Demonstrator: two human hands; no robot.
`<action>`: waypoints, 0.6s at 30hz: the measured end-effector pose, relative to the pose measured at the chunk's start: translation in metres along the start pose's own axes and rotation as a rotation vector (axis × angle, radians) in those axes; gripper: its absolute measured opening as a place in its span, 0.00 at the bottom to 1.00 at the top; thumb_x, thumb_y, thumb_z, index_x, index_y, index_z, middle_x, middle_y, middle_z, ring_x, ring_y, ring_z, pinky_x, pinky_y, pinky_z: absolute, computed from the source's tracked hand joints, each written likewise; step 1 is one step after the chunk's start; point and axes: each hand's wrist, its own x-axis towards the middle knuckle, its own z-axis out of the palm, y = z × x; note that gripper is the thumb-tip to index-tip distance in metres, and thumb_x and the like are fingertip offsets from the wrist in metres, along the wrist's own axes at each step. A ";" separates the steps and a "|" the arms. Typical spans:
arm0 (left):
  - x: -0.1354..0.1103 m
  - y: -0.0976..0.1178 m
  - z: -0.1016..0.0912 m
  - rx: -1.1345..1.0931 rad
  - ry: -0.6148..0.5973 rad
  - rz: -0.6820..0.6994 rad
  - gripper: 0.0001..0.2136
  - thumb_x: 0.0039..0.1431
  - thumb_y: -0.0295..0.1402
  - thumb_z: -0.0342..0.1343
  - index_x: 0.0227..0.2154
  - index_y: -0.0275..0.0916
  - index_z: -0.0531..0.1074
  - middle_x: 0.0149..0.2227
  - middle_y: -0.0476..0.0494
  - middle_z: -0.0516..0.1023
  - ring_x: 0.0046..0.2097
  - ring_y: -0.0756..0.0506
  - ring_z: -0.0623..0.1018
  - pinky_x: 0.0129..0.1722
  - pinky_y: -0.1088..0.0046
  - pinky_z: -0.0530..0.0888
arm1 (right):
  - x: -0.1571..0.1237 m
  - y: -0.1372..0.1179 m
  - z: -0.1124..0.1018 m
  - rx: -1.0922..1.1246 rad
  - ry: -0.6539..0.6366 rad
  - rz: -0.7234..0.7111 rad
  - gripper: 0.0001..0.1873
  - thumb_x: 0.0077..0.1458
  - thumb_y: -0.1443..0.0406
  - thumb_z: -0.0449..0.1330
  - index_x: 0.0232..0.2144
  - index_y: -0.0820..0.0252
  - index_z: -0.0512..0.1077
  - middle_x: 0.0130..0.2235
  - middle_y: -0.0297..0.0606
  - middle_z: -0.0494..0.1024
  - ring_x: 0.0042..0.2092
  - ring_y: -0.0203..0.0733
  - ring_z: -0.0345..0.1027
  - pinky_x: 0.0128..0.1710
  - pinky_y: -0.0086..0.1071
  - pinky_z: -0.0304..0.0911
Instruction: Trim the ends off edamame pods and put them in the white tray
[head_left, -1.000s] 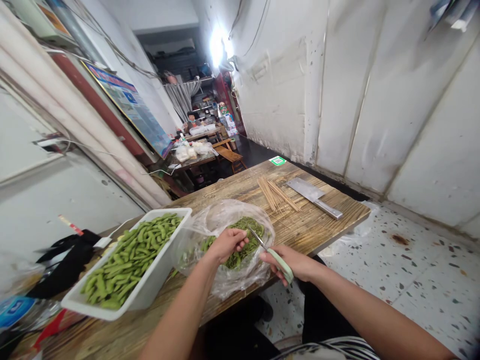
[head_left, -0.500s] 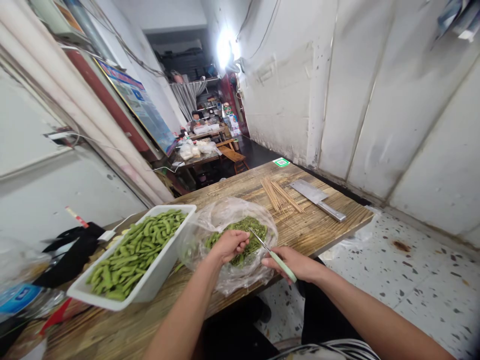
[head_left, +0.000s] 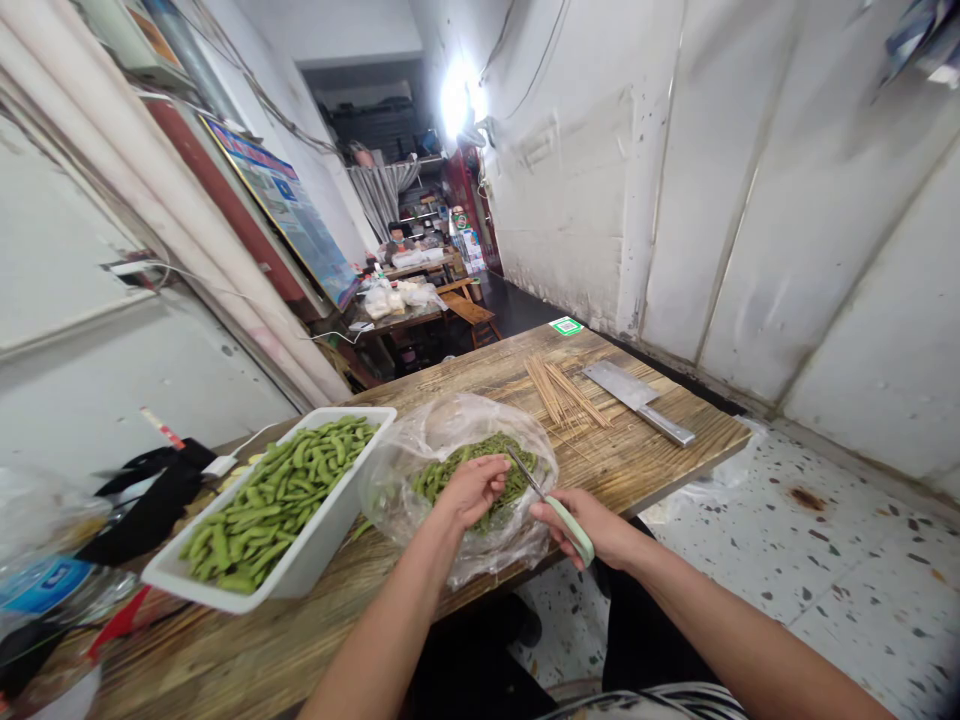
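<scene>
Head view, which I follow from a distance: nearest the lens, the right hand (head_left: 581,525) wraps its grip around the handles of pale-green-handled metal scissors (head_left: 576,533), blades pointing up and away. Just beside the blade tips, the left hand (head_left: 474,490) has its grip pinched, thumb and fingertips together; I cannot tell what, if anything, lies between them. Both hands are at a crumpled clear plastic bag (head_left: 499,562), spread open on a brown wooden desk (head_left: 604,472), with a heap of green pods and fine clippings (head_left: 446,475) inside it.

With the tips so near those fingertips, I judge a nick the main danger; a slipping pinch or a cut set too deep would cause it. Loose film could also catch between the blades, and a tug on the bag might spill its contents over the near edge.

The film looks thin and wrinkled, the clippings short and stringy. To the left, just beside the bag, a white rectangular plastic tub (head_left: 311,545) is piled with plump, curved green pods (head_left: 270,500). Farther off lie thin, straight tan sticks (head_left: 559,392), loosely fanned over streaky wood grain, then a broad-bladed grey metal cleaver (head_left: 621,386), and a flat green-and-white card (head_left: 566,326) at the far edge.
</scene>
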 end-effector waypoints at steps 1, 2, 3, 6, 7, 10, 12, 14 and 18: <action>0.000 -0.001 0.001 -0.017 -0.002 0.008 0.05 0.46 0.18 0.60 0.25 0.30 0.71 0.20 0.51 0.68 0.19 0.60 0.64 0.16 0.89 0.61 | -0.001 0.000 0.000 0.002 -0.007 -0.006 0.24 0.43 0.48 0.63 0.22 0.60 0.60 0.16 0.23 0.61 0.13 0.26 0.53 0.07 0.21 0.53; 0.001 -0.002 0.001 -0.030 0.001 0.020 0.05 0.47 0.18 0.60 0.25 0.30 0.70 0.21 0.51 0.68 0.19 0.60 0.65 0.16 0.89 0.61 | -0.001 0.000 0.000 0.000 -0.015 -0.010 0.24 0.44 0.48 0.63 0.22 0.60 0.60 0.16 0.23 0.62 0.13 0.26 0.53 0.07 0.21 0.53; 0.001 -0.003 0.001 -0.043 0.010 0.033 0.05 0.48 0.19 0.60 0.26 0.31 0.70 0.21 0.51 0.69 0.19 0.59 0.66 0.17 0.88 0.63 | -0.002 0.000 -0.001 -0.003 -0.023 -0.011 0.23 0.44 0.48 0.62 0.23 0.60 0.60 0.17 0.23 0.62 0.13 0.26 0.53 0.08 0.21 0.54; 0.000 -0.006 0.000 -0.067 0.057 0.053 0.05 0.50 0.20 0.59 0.29 0.33 0.70 0.25 0.47 0.74 0.25 0.55 0.74 0.22 0.85 0.70 | -0.005 0.000 -0.004 -0.020 -0.037 -0.013 0.23 0.47 0.48 0.60 0.24 0.60 0.60 0.18 0.23 0.62 0.14 0.26 0.54 0.09 0.21 0.55; -0.001 -0.006 -0.001 -0.057 0.068 0.054 0.05 0.51 0.21 0.58 0.30 0.34 0.69 0.26 0.45 0.76 0.28 0.52 0.76 0.24 0.83 0.72 | -0.006 0.000 -0.005 -0.032 -0.041 -0.015 0.23 0.47 0.48 0.60 0.24 0.60 0.60 0.18 0.23 0.62 0.14 0.26 0.54 0.10 0.21 0.55; -0.005 -0.007 -0.002 0.032 0.076 0.069 0.04 0.51 0.21 0.58 0.29 0.32 0.70 0.27 0.43 0.77 0.29 0.51 0.78 0.27 0.80 0.75 | -0.007 0.001 -0.008 -0.077 -0.069 -0.031 0.22 0.49 0.48 0.59 0.24 0.60 0.59 0.18 0.23 0.60 0.14 0.25 0.53 0.11 0.21 0.55; -0.007 -0.007 -0.001 0.097 0.071 0.086 0.02 0.51 0.20 0.59 0.27 0.30 0.72 0.24 0.44 0.76 0.26 0.52 0.77 0.27 0.81 0.75 | -0.007 0.002 -0.009 -0.096 -0.091 -0.041 0.22 0.49 0.48 0.59 0.24 0.60 0.59 0.18 0.23 0.59 0.15 0.25 0.52 0.11 0.20 0.55; -0.009 -0.007 0.000 0.140 0.066 0.092 0.02 0.50 0.21 0.60 0.25 0.30 0.72 0.23 0.44 0.76 0.25 0.53 0.76 0.27 0.81 0.75 | -0.006 0.002 -0.009 -0.100 -0.099 -0.042 0.22 0.49 0.48 0.59 0.24 0.60 0.59 0.19 0.23 0.60 0.15 0.25 0.53 0.11 0.20 0.54; -0.012 -0.005 0.000 0.181 0.059 0.060 0.04 0.49 0.22 0.61 0.23 0.30 0.72 0.21 0.44 0.76 0.23 0.53 0.75 0.26 0.81 0.74 | -0.008 -0.001 -0.007 -0.091 -0.117 -0.019 0.23 0.48 0.48 0.60 0.23 0.59 0.59 0.17 0.23 0.58 0.14 0.26 0.51 0.09 0.21 0.54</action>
